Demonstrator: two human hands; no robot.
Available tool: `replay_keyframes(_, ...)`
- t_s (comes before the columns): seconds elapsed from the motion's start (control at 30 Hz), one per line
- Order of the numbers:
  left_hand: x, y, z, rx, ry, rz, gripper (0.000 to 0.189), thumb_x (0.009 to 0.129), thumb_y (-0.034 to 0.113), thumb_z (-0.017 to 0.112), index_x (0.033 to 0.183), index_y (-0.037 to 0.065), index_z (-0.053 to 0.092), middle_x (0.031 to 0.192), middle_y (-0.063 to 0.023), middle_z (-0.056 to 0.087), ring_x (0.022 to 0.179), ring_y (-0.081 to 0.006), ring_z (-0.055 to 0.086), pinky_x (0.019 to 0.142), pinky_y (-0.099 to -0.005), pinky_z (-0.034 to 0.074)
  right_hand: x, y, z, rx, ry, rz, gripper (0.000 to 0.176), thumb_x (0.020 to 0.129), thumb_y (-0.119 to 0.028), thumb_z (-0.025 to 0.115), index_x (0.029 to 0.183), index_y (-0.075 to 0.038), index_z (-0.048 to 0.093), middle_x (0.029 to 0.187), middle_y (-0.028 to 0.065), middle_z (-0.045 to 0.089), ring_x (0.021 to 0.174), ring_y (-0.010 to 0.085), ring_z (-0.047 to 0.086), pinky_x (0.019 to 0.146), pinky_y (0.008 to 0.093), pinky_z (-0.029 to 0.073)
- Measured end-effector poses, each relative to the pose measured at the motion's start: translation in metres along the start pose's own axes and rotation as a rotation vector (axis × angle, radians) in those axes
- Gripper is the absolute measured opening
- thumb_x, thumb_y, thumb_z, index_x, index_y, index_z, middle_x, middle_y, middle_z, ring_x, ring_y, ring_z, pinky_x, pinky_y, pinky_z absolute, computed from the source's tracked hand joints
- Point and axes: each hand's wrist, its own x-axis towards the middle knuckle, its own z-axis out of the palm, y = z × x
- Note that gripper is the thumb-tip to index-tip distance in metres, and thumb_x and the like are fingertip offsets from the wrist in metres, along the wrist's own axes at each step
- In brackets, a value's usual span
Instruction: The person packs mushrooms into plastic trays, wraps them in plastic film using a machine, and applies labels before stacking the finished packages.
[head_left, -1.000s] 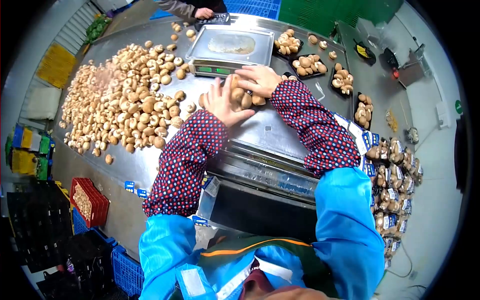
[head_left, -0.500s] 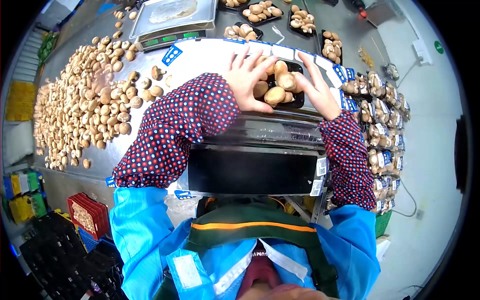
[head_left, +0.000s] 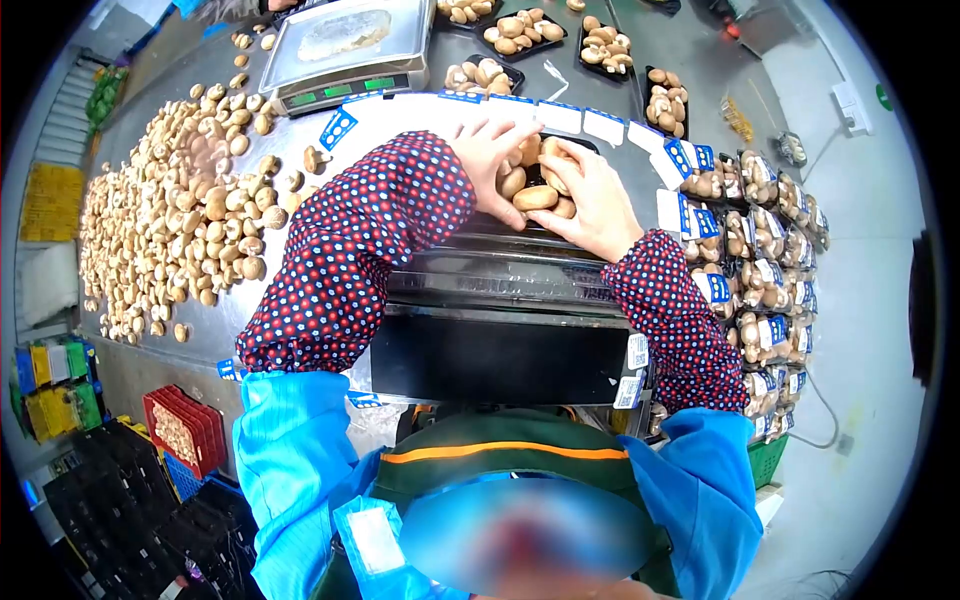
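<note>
Both of my hands are at a black tray (head_left: 584, 143) of brown mushrooms (head_left: 536, 197) in front of the film rollers. On the tray's left side, my left hand (head_left: 490, 165) lies against the mushrooms with its fingers spread. My right hand (head_left: 592, 200) curls over the mushrooms from the right, its thumb and fingers closed round some of them. The hands cover part of the tray. A large pile of loose mushrooms (head_left: 180, 210) spreads over the steel table at the left.
A scale (head_left: 345, 45) stands at the back. More filled trays (head_left: 605, 48) lie behind the labels (head_left: 603, 127). Wrapped packs (head_left: 765, 285) are stacked at the right. A black panel (head_left: 500, 357) is in front of my body. Another person's hand (head_left: 282, 5) shows at the top left.
My right hand has moved left over the tray and closed on mushrooms there. The mushrooms sit closer together. Another person's hand and sleeve have come into view at the top left.
</note>
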Motion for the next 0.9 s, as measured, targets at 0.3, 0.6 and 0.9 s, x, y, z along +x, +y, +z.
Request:
replay_keyframes(0.3,-0.008,0.032,0.013,0.191,0.152,-0.133,0.109,0.055,0.055,0.075,0.142,0.019,0.019,0.132,-0.0215,0.035,0.122,-0.0412,0.034,0.099,-0.0595,0.023,-0.019,-0.003,-0.011,-0.022,0.254,0.065,0.086,0.067,-0.032,0.071,0.135,-0.002,0.028,0.131,0.0221,0.032,0.125,0.0364,0.029,0.104,0.0469,0.021)
replay_keyframes(0.6,-0.155,0.076,0.012,0.574,0.226,-0.694,0.039,0.073,0.042,0.066,0.079,0.004,0.068,0.081,-0.0122,0.057,0.095,-0.0292,0.048,0.088,-0.0463,0.032,-0.138,-0.018,-0.013,-0.432,0.003,0.564,0.046,0.078,-0.050,0.059,0.074,-0.004,0.066,0.078,0.0156,0.057,0.077,0.0308,0.055,0.070,0.0441,0.040)
replay_keyframes(0.9,-0.187,0.039,0.005,-1.179,0.125,-0.891,0.031,0.084,0.030,0.057,0.063,0.009,0.047,0.051,0.0052,0.037,0.042,-0.0079,0.034,0.041,-0.0257,0.029,-0.163,-0.006,-0.034,1.524,-0.041,1.056,0.021,0.085,-0.020,0.062,0.073,-0.007,0.051,0.054,-0.0064,0.038,0.044,0.0035,0.035,0.037,0.0182,0.026)
